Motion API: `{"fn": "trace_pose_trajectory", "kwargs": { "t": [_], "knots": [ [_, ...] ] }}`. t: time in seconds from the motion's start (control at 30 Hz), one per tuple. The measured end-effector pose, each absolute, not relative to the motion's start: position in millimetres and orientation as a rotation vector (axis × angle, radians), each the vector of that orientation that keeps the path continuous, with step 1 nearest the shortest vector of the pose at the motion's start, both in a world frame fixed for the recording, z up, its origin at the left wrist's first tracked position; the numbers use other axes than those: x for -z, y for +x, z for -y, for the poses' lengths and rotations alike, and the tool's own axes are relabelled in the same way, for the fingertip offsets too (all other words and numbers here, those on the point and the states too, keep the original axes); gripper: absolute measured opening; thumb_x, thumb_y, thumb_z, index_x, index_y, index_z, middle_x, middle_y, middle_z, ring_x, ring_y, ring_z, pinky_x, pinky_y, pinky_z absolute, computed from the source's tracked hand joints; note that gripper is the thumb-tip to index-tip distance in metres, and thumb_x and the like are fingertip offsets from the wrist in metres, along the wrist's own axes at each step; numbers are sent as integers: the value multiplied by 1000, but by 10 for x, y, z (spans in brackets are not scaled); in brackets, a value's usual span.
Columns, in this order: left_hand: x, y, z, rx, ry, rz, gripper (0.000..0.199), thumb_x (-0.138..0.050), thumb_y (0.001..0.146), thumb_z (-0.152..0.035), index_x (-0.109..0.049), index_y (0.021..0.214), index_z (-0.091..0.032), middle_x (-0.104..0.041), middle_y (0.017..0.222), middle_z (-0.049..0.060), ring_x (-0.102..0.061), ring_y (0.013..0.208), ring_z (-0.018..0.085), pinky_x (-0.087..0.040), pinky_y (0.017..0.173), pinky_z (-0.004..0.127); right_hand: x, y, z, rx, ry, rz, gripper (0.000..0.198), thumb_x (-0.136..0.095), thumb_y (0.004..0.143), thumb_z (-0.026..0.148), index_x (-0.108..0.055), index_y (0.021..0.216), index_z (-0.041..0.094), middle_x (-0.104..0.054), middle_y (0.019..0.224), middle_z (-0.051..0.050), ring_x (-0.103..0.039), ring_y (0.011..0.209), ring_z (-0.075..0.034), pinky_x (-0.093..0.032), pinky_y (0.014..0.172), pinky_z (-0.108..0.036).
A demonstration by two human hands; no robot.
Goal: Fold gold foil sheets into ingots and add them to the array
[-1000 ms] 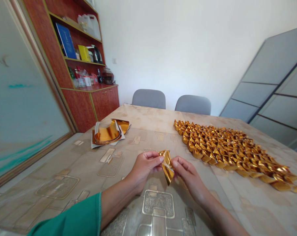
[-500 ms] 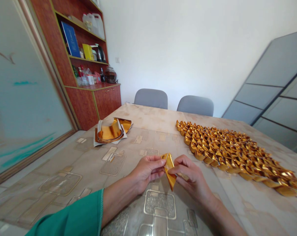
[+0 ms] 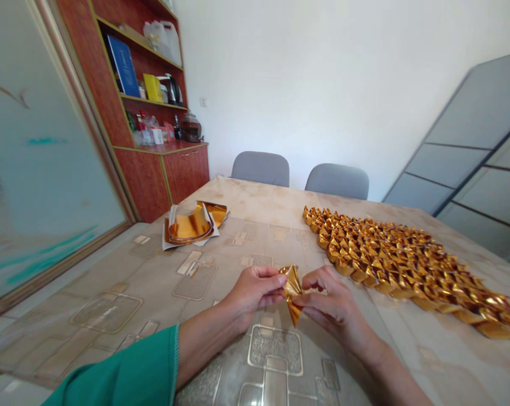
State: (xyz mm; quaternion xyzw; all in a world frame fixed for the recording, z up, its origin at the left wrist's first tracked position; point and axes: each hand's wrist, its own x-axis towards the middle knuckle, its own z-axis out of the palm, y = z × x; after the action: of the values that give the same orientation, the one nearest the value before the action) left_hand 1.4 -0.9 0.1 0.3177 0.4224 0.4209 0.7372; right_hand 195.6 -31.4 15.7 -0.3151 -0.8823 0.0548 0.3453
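Between my two hands, above the patterned table, is a piece of folded gold foil paper (image 3: 293,290), pointed at its lower end. My left hand (image 3: 255,293) pinches its upper left side between thumb and fingers. On the right edge, the thumb and fingers of my right hand (image 3: 331,299) are closed on the foil. Several rows of folded gold foil pieces (image 3: 390,259) lie close together to the right. A loose stack of curled gold foil sheets (image 3: 191,224) with pale undersides rests at the far left of the table.
The table (image 3: 255,208) has a patterned cover. Two grey chairs (image 3: 260,168) stand behind it against the white wall. A red-brown cabinet (image 3: 162,175) with bottles and a kettle is at back left, beside a frosted glass door (image 3: 47,146).
My right hand's fingers have shifted on the foil, and its front now looks more creased and opened out. My left hand keeps its pinch. The view has moved slightly.
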Motion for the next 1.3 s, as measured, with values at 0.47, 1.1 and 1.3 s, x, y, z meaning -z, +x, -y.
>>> {"fn": "trace_pose_trajectory", "kwargs": {
  "t": [0.47, 1.1, 1.3],
  "knots": [
    [-41, 48, 97, -998, 836, -844, 38, -89, 57, -36, -74, 81, -11, -72, 76, 6, -64, 65, 11, -52, 64, 21, -17, 1735, 288, -479, -1161, 1795, 21, -59, 90, 26, -56, 69, 22, -54, 68, 1, -50, 64, -16, -38, 58, -27],
    [3, 99, 103, -1052, 991, -847, 29, -85, 61, -34, -77, 79, -13, -73, 75, 6, -62, 64, 12, -50, 63, 21, 10, 1711, 324, -423, -1110, 1748, 19, -59, 91, 24, -57, 73, 21, -59, 89, -4, -54, 89, -20, -41, 78, -33],
    [-9, 104, 126, -1040, 938, -851, 36, -87, 58, -37, -76, 80, -11, -72, 73, 6, -63, 64, 12, -51, 62, 20, 25, 1680, 306, -415, -1118, 1706, 20, -55, 91, 20, -53, 71, 21, -57, 85, -3, -55, 83, -19, -43, 73, -32]
  ]
}}
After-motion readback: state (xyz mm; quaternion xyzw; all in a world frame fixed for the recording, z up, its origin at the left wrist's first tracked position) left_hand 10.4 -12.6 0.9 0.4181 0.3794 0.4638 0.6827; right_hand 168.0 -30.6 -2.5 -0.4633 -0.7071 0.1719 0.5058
